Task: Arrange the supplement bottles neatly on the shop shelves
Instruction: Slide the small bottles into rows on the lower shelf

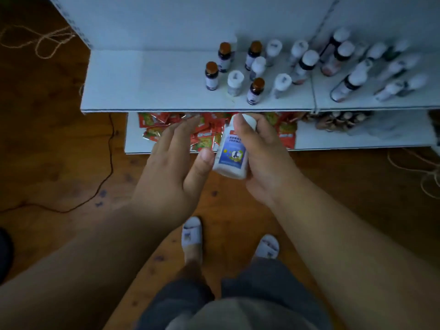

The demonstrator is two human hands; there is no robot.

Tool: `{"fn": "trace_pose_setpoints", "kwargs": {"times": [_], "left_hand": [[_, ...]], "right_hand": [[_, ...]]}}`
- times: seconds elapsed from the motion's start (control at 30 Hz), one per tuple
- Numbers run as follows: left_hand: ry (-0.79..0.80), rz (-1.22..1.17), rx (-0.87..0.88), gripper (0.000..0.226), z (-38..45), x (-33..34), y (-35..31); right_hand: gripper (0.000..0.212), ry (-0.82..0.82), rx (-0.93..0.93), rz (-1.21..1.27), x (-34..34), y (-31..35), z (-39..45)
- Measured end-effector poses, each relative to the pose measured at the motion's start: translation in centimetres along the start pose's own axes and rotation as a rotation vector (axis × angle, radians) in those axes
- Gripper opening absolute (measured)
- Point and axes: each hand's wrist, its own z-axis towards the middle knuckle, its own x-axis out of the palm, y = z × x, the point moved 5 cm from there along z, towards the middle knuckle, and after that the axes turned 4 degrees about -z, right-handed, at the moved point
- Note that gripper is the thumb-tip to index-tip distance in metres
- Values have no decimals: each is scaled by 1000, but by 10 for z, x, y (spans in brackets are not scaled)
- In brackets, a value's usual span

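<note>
So the person's standing right at the white shelf unit, and the right hand [259,148] has a white plastic bottle [230,153] wrapped up in it, fingers curled over the round cap end, thumb side down the body. The bottle's tilted, cap pointing toward the upper shelf [152,91], and it's hanging in the air just in front of that shelf's front edge, not touching it. Smooth glossy plastic, chunky cylinder shape, with a blue label that has a little yellow and green picture on it. The text is too small to read.

The left hand [173,163] is just beside the bottle, fingers straight and spread, thumb tip touching or nearly touching the bottle's side; I can't tell which. It isn't gripping anything.

On the upper shelf, a flat matte white board, there's a loose cluster of upright bottles: 4 small dark glass ones with coppery brown caps [211,76] and a bunch of white-capped ones [235,82] mixed in. Further right of those, more white-capped bottles [350,85] are tipped over, lying at angles.

Below the upper shelf, the lower shelf [357,139] has a heap of crinkly red foil sachets [204,136], with brown-topped bottles [338,120] packed together to the right.

Wooden floor [59,139] underneath, plus the person's pale slippers [192,234].
</note>
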Motion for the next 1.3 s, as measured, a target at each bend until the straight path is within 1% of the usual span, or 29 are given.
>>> {"fn": "trace_pose_setpoints", "kwargs": {"times": [0.1, 0.17, 0.27, 0.33, 0.43, 0.5, 0.57, 0.67, 0.77, 0.87, 0.93, 1.0, 1.1, 1.17, 1.23, 1.27, 1.3], "left_hand": [[170, 27, 80, 76, -16, 24, -76], [226, 76, 168, 80, -23, 38, -122], [233, 84, 245, 84, -49, 61, -176], [246, 43, 289, 83, -62, 92, -217], [331, -17, 394, 77, -72, 148, -289], [413, -25, 471, 75, -75, 182, -333], [440, -22, 544, 73, -69, 204, -371], [414, 1, 571, 78, -46, 222, -409], [396, 32, 559, 82, -14, 237, -429], [382, 72, 595, 80, 46, 254, -458], [386, 94, 608, 80, 94, 269, -482], [377, 99, 633, 83, 134, 283, -504], [379, 146, 657, 83, 178, 304, -534], [382, 162, 624, 83, 212, 318, -553], [364, 182, 614, 83, 241, 332, -566], [353, 196, 597, 82, 254, 339, -568], [346, 214, 570, 81, 267, 347, -569]], "right_hand": [[35, -110, -56, 134, -49, 40, -72], [40, -121, -117, 173, -74, 61, -114], [30, -96, -135, 182, -111, 76, -167], [24, -125, -158, 138, -152, 97, -197], [13, -257, -242, 68, -222, 140, -242], [13, -373, -311, 76, -266, 166, -270], [15, -430, -364, 63, -300, 192, -285], [11, -425, -438, 2, -330, 230, -286], [14, -435, -496, -72, -358, 265, -273], [30, -449, -560, -121, -391, 315, -243], [26, -466, -587, -140, -415, 350, -218], [20, -462, -583, -158, -441, 377, -192], [20, -498, -569, -201, -480, 415, -169], [26, -548, -573, -221, -507, 446, -152], [40, -583, -556, -230, -533, 468, -130], [43, -586, -538, -244, -545, 475, -116], [41, -575, -520, -265, -556, 481, -100]]}}
